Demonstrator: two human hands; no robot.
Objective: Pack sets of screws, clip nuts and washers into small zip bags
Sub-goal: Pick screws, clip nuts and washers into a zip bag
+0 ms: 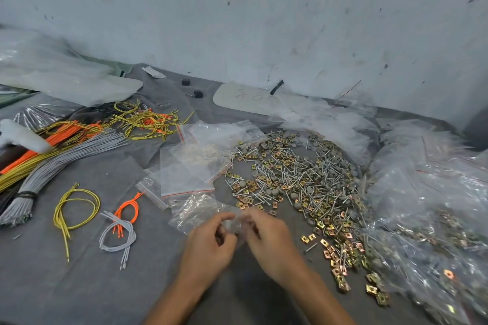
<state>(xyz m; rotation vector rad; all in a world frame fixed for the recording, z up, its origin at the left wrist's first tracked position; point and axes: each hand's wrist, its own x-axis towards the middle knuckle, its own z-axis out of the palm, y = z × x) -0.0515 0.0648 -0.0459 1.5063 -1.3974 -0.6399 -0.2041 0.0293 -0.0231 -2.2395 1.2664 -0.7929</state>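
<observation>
Pinching a small zip bag (235, 223) between them, the person's hands meet low in the middle of the view, just above the grey-covered counter (92, 285). The left hand (208, 244) has its fingers curled, thumb and forefinger closed on the bag's left edge. The right hand (269, 237) grips the other edge likewise. Blur hides whether the bag's mouth is open or anything is inside. The heap of screws, clip nuts and washers (303, 179) lies ahead and to the right, its length running from far centre down toward the near right, so the right hand looks the nearer one for a pick. Empty zip bags (190, 169) lie ahead on the left, and filled bags (435, 219) pile up right of the heap.
</observation>
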